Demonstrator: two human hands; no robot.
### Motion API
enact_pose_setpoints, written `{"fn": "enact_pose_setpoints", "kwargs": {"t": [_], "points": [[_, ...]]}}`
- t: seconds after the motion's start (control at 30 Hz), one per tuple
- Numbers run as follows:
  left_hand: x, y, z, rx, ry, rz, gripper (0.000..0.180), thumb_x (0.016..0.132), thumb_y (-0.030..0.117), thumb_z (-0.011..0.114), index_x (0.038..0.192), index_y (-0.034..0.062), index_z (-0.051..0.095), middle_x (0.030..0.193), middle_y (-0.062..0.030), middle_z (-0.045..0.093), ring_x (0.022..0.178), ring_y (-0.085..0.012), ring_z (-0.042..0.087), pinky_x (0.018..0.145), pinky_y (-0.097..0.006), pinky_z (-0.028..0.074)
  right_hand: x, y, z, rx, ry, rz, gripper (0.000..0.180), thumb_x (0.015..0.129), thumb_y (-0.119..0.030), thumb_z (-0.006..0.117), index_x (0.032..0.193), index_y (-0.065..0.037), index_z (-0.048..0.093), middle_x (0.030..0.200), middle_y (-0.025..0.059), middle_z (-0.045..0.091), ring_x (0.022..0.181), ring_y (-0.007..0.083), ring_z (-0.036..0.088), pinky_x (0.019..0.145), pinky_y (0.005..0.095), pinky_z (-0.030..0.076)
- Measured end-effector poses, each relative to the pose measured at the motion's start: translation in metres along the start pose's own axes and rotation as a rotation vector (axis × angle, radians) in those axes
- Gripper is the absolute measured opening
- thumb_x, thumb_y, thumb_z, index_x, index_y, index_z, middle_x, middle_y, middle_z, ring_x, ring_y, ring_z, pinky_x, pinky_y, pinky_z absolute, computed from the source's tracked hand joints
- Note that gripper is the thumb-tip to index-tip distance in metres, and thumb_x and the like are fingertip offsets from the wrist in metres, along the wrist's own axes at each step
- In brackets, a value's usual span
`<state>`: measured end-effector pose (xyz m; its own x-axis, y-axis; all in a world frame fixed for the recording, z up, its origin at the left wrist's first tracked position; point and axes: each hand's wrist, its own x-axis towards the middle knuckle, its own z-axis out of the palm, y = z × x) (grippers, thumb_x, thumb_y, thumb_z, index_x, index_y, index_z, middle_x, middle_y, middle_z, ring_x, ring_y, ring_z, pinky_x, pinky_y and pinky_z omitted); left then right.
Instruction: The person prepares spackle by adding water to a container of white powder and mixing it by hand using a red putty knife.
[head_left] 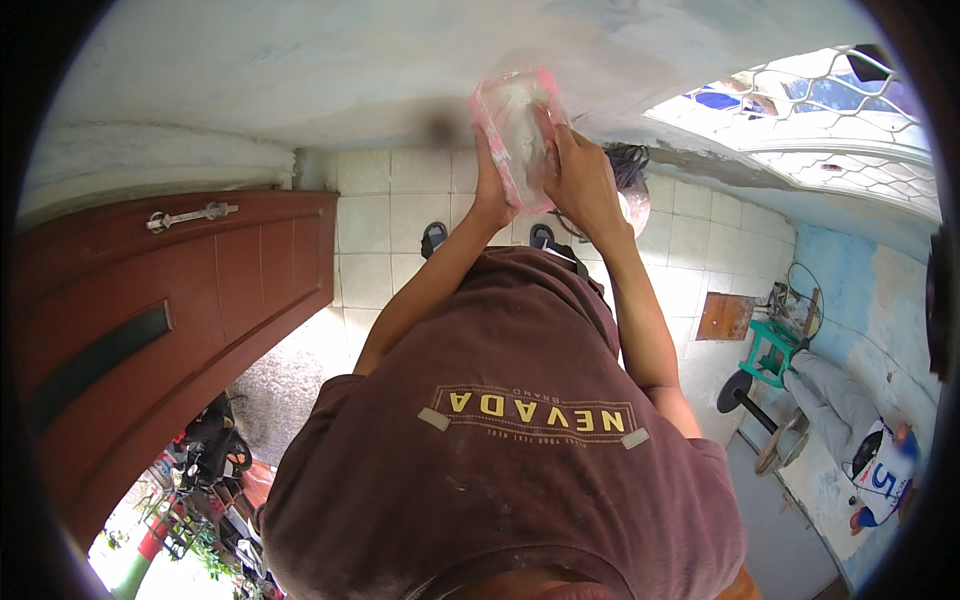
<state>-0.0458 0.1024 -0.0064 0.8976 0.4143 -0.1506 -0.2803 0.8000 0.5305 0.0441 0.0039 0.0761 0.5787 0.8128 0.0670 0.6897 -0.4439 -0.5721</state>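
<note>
In front of the pale wall (300, 80), up near the top of your view, sits the pink-edged tray (545, 85), raised above the floor between both hands, with whitish material (520, 125) spread inside. Your left hand (490, 185) grips its left side, fingers along the outer edge; your right hand (585, 175) is bent over the right edge, fingertips reaching inside. Whether those fingers pinch anything, cannot tell; they cover that part of the inside. For good handling, judged from this pose: let the left hand carry the weight, hold the tray level so nothing runs over the edge, work the right fingers lightly, elbows near your body. The thin-looking edge may flex if squeezed hard. Below, past your right wrist, a dark bundle (628, 165) and a pale round object (637, 205) sit at floor level, partly hidden; mind them if you step that way. Your feet, in dark sandals (433, 238), stand on pale tiles (390, 200). To your left, a red-brown door (190, 215) limits elbow room. Upper right, a window grille (820, 120); farther down that side, a brown board (725, 316) on the floor, a green stool (770, 350), and another person (880, 475) in grey trousers, legs toward the stool, well apart from your hands.
</note>
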Motion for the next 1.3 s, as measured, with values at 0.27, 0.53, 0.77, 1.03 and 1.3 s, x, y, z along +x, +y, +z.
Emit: {"fn": "enact_pose_setpoints", "kwargs": {"t": [0.27,0.53,0.77,1.03,1.3], "points": [[0.015,-0.082,0.024,0.01,0.047,-0.022,0.089,0.1,0.079,0.019,0.161,0.0151,0.028,0.157,-0.0097,0.044,0.142,-0.0275,0.049,0.116,-0.046,0.046,-0.041,0.081,-0.037,0.188,0.08,0.014,0.045,0.095,-0.007,0.054,0.137,0.01,0.054,0.093,0.0304,0.066,0.088,0.0494,0.065,0.078,0.0571,0.049],[0.017,-0.146,0.054,0.039,0.117,0.073,0.085,0.101,0.077,0.023,0.159,0.0157,0.033,0.154,-0.0083,0.047,0.141,-0.0254,0.048,0.117,-0.043,0.043,-0.075,0.131,-0.049,0.273,0.143,0.068,0.034,0.096,-0.006,0.057,0.122,0.014,0.056,0.08,0.0325,0.063,0.081,0.0514,0.064,0.072,0.0548,0.049],[0.013,-0.153,0.058,0.075,0.166,-0.013,0.087,0.1,0.079,0.022,0.159,0.0159,0.031,0.154,-0.0088,0.046,0.141,-0.0269,0.048,0.116,-0.045,0.045,-0.078,0.135,-0.087,0.137,-0.016,-0.045,0.018,0.098,-0.011,0.057,0.109,0.002,0.06,0.094,0.0273,0.064,0.087,0.0475,0.064,0.076,0.0556,0.049],[0.002,-0.151,0.063,0.165,0.185,-0.049,0.09,0.099,0.08,0.019,0.162,0.0163,0.027,0.158,-0.0093,0.042,0.144,-0.0283,0.046,0.117,-0.046,0.045,-0.068,0.139,-0.061,0.089,0.011,0.019,0.05,0.085,-0.005,0.062,0.133,0.004,0.055,0.104,0.0257,0.07,0.087,0.0462,0.069,0.075,0.0536,0.055],[-0.01,-0.158,0.038,0.164,0.21,-0.105,0.088,0.1,0.079,0.018,0.161,0.0175,0.028,0.158,-0.0108,0.043,0.143,-0.0288,0.047,0.117,-0.047,0.045,-0.094,0.14,-0.039,0.142,-0.098,-0.078,0.053,0.085,-0.002,0.06,0.137,0.002,0.053,0.105,0.0249,0.068,0.085,0.0437,0.069,0.073,0.0513,0.057]]}}
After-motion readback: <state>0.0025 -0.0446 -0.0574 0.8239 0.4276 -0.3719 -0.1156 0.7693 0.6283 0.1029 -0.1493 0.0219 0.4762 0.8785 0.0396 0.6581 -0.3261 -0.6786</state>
